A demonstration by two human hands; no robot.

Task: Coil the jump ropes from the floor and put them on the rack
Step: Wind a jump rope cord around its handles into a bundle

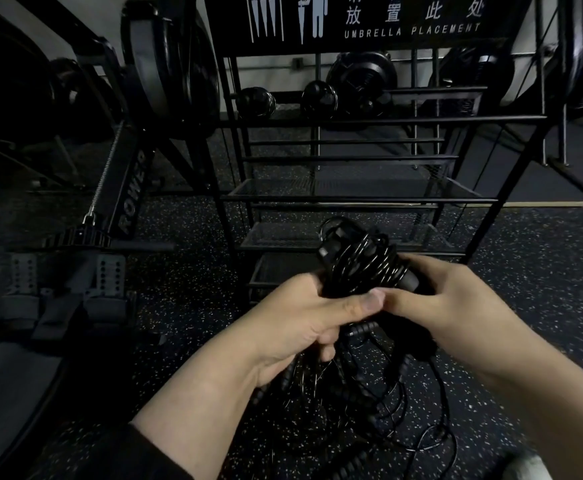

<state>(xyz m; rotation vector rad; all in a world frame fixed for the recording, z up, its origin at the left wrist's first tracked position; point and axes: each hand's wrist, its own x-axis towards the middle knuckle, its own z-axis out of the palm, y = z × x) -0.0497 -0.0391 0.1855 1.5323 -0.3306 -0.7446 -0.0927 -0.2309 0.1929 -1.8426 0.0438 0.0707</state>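
A bundle of black jump ropes (362, 265) sits at the centre of the frame, its cord wound tightly round the handles at the top. Below it, loose cords (380, 393) dangle and tangle toward the lower middle of the frame, so the coiling looks only partly done. The left hand (300, 327) is clamped round the bundle's lower part, thumb across the front; the right hand (456, 306) grips it from the right side. The rack (352, 199) stands just behind, in the upper centre, and its mesh shelves show no ropes, so placing them seems still to come
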